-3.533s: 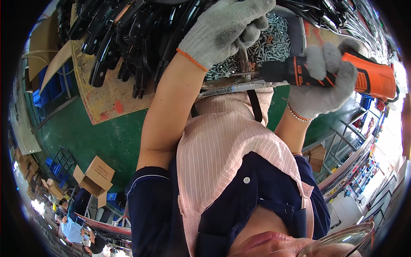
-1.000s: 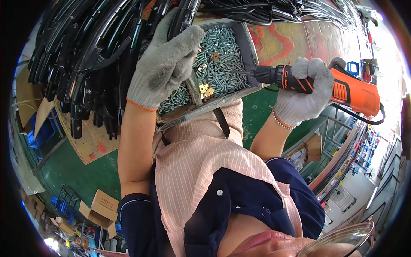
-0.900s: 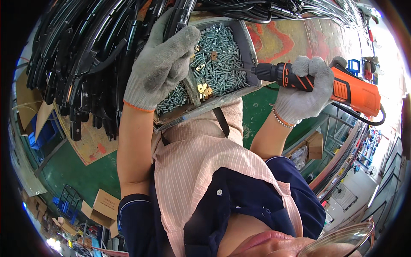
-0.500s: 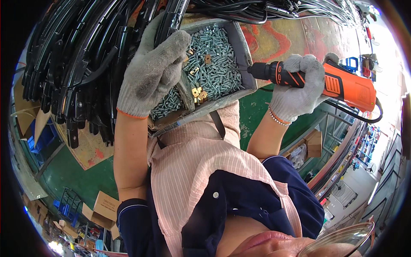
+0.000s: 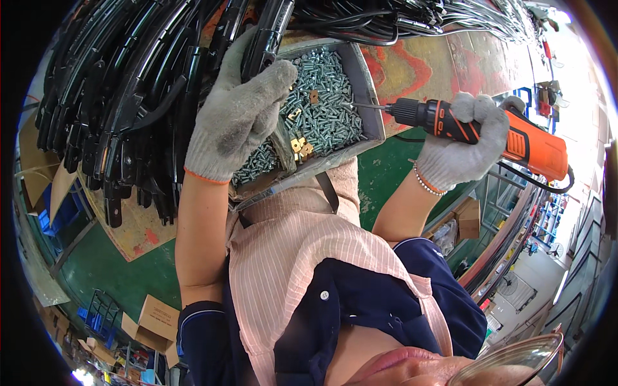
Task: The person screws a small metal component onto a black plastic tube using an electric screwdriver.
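My left hand (image 5: 233, 125), in a grey-stained knit glove, is closed round a glossy black bar-shaped part (image 5: 269, 35) at the top. Its thumb lies over the near side, above a box's left part. My right hand (image 5: 465, 138), also gloved, wraps round an orange and black electric screwdriver (image 5: 537, 149) held level. The thin bit points left, across the box's right wall, with its tip over the screws. That worn grey box (image 5: 371, 96) holds a heap of small silver screws (image 5: 327, 80) and a few brass-coloured clips (image 5: 300, 149). A divider (image 5: 281, 147) splits it.
Many black bar parts (image 5: 122, 109) are piled on the left of the wooden table (image 5: 444, 61). Black cables (image 5: 360, 16) lie along the back. An open carton (image 5: 154, 321) stands on the green floor (image 5: 103, 257) at lower left.
My right hand has drawn the screwdriver a little to the right, and more of its bit shows. My left hand keeps its hold on the black bar. The whole view has shifted slightly.
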`<state>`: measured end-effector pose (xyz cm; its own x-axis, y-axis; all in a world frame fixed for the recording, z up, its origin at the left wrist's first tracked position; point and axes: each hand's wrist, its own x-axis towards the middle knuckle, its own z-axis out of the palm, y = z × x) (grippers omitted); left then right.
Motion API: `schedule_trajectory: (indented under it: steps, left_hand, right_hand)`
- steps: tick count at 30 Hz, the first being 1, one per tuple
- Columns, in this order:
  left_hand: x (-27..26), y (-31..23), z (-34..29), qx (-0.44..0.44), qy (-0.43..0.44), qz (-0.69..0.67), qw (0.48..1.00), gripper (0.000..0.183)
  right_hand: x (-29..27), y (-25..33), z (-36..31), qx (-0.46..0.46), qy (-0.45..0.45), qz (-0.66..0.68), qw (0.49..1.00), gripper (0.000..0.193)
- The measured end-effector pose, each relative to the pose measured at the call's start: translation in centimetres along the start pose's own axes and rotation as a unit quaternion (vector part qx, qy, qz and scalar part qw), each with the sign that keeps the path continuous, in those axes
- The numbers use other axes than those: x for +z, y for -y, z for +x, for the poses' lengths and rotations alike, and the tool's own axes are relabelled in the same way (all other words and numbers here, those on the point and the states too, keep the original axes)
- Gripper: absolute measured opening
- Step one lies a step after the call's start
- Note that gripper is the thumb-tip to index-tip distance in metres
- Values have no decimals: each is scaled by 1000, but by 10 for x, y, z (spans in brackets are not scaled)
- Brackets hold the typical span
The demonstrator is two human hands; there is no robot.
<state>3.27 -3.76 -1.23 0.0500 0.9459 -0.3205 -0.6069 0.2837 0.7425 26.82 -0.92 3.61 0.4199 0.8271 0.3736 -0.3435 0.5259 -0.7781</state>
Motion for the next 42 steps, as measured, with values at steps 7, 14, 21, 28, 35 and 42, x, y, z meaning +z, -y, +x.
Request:
schedule_trajectory:
  steps: [7,14,21,28,35,42]
  left_hand:
    - [1,-3,-2,-21,-8,42,999,80]
    - [4,-5,-3,-27,-1,5,1000,87]
    - [-2,-4,-4,-40,-2,-17,999,94]
    - [2,-8,-4,-44,-5,-12,999,95]
    - [4,-10,-6,-49,-18,-2,999,85]
    - [2,-8,-6,-41,-9,-20,999,86]
  right_hand:
    - [4,4,8,28,33,91,995,29]
    - [56,12,17,33,163,215,962,24]
    - [81,-11,9,36,195,220,955,33]
    - [80,-24,8,9,194,192,962,37]
    - [85,-25,6,-1,186,173,967,41]
    - [98,-22,10,11,244,170,955,51]
